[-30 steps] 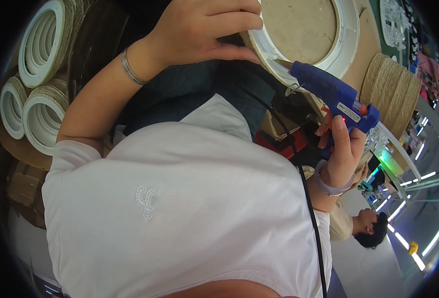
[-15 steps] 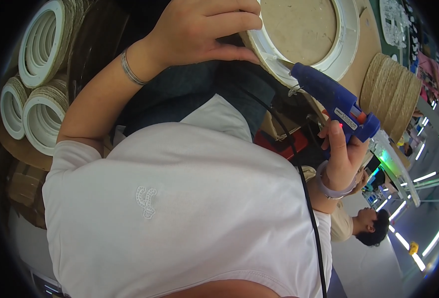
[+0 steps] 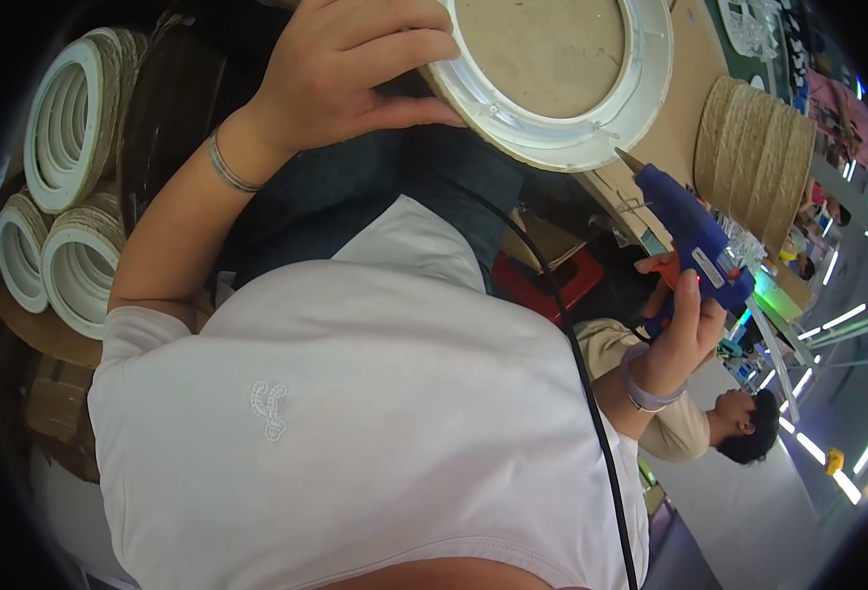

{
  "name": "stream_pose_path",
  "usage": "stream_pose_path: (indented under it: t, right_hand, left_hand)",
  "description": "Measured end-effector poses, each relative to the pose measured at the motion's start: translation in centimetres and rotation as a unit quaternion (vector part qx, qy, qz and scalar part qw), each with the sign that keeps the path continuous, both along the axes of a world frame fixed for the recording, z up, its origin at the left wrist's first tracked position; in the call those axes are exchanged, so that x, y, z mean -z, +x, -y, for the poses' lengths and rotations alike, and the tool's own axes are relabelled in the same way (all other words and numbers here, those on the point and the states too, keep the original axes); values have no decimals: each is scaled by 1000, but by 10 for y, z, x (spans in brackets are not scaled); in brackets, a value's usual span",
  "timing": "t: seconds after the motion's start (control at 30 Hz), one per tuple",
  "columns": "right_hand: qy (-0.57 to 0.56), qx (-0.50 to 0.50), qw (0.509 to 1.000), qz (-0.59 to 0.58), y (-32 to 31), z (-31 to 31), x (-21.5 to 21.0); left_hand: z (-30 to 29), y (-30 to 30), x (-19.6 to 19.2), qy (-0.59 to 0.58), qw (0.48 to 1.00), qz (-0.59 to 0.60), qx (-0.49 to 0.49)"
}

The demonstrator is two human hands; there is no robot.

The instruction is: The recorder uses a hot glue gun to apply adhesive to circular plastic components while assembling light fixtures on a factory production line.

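the round frame (image 3: 562,74), white-rimmed with a plain brown board in its middle, sits at the top of the view, tilted so its flat back faces the camera. the left hand (image 3: 355,69) grips it at its left edge, fingers (image 3: 409,44) curled over the rim and thumb pressed along the lower edge; a thin bracelet (image 3: 230,167) circles that wrist. just below and to the right of the frame, the glue gun (image 3: 690,236), blue with an orange trigger, points its nozzle up toward the frame's lower right rim; the tip is close to the rim, but whether it touches cannot be told. the right hand (image 3: 680,329) is closed around the gun's handle, a finger near the trigger, and wears a pale band (image 3: 645,388) on the wrist. a black cord (image 3: 581,383) runs from near the frame down across the white shirt (image 3: 355,433), which fills the lower middle of the view. to the right of the gun stands a cylinder wrapped in rope (image 3: 758,147) on a light wooden table (image 3: 685,108). at the far left, several more rings (image 3: 65,187), white inside and rope-wound outside, are stacked on a brown surface. at the lower right another person (image 3: 709,428) in a tan top sits, head turned away.
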State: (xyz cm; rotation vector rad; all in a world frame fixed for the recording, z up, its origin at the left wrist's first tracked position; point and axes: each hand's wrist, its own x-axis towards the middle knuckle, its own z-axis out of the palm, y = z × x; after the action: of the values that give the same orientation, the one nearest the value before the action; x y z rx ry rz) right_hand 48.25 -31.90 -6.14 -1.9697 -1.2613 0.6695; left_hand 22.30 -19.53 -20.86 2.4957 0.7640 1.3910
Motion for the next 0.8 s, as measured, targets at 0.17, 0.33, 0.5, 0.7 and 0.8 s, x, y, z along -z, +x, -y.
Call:
stream_pose_path:
  t: [0.17,0.33,0.5,0.7,0.8]
  right_hand:
    - [-12,-35,999,8,-1,-6,9]
    - [-28,-48,998,16,-7,-8,13]
    - [-44,-61,997,21,-2,-9,16]
    - [-45,-53,997,28,0,-10,16]
    - [-39,-60,997,32,-2,-11,15]
  left_hand:
    - [-1,0,0,-10,1000,5,-2]
    - [-1,0,1,-11,1000,4,-2]
    - [-1,-1,1,-16,1000,3,0]
    - [-1,-1,2,-17,1000,4,3]
    - [-2,-1,2,1,1000,4,7]
